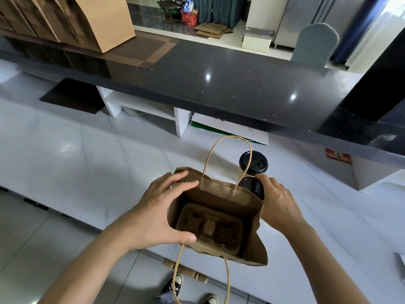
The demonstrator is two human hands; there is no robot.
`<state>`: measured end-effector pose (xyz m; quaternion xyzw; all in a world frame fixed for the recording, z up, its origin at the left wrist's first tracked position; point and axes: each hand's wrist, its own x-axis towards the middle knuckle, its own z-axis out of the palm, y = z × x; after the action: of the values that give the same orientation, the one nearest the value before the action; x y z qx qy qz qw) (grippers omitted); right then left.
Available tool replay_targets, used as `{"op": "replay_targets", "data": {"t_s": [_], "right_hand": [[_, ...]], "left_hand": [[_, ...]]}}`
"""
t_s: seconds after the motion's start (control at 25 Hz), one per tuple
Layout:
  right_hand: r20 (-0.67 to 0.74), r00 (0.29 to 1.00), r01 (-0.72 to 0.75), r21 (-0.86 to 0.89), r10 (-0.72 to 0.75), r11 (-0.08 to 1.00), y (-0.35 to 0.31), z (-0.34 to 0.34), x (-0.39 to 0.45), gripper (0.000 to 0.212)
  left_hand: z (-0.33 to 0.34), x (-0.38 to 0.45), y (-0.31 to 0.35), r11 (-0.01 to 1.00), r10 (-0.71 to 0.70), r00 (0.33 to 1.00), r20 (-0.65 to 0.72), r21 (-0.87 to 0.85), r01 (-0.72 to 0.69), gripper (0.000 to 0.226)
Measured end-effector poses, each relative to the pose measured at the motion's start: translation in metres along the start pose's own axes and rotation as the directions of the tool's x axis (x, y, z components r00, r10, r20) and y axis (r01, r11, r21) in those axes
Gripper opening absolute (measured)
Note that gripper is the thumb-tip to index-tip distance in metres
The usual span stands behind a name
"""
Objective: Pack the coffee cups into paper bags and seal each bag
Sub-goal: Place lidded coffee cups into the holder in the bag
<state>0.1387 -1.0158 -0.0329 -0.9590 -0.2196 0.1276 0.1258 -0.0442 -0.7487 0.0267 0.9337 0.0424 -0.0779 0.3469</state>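
Bag (252, 207) holds cup tray (210, 229); left hand (157, 211) grips rim, right hand (276, 202) grips cup (252, 187).

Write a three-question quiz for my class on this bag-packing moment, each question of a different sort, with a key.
1. True or false: the cardboard cup carrier at the bottom of the open paper bag already holds a cup.
2. Which hand grips a lidded coffee cup? A) left hand B) right hand C) neither
3. Fill in: the second coffee cup stands on the white counter, ____ the bag.

Key: 1 false, the carrier is empty. 2 B; the left hand holds the bag's rim open. 3 outside, just beyond its far side.
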Motion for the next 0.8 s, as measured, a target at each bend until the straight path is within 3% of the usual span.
{"op": "replay_targets", "data": {"t_s": [0.32, 0.8], "right_hand": [[-0.171, 0.983, -0.014, 0.259, 0.060, 0.966, 0.012, -0.025, -0.021, 0.074], [-0.554, 0.829, 0.195, 0.416, 0.077, 0.888, 0.010, -0.115, -0.078, 0.080]], "left_hand": [[0.002, 0.009, 0.002, 0.998, 0.053, 0.999, -0.009, -0.022, -0.053, 0.106], [0.002, 0.032, 0.019, 0.998, 0.050, 0.997, 0.051, -0.030, -0.048, 0.114]]}}
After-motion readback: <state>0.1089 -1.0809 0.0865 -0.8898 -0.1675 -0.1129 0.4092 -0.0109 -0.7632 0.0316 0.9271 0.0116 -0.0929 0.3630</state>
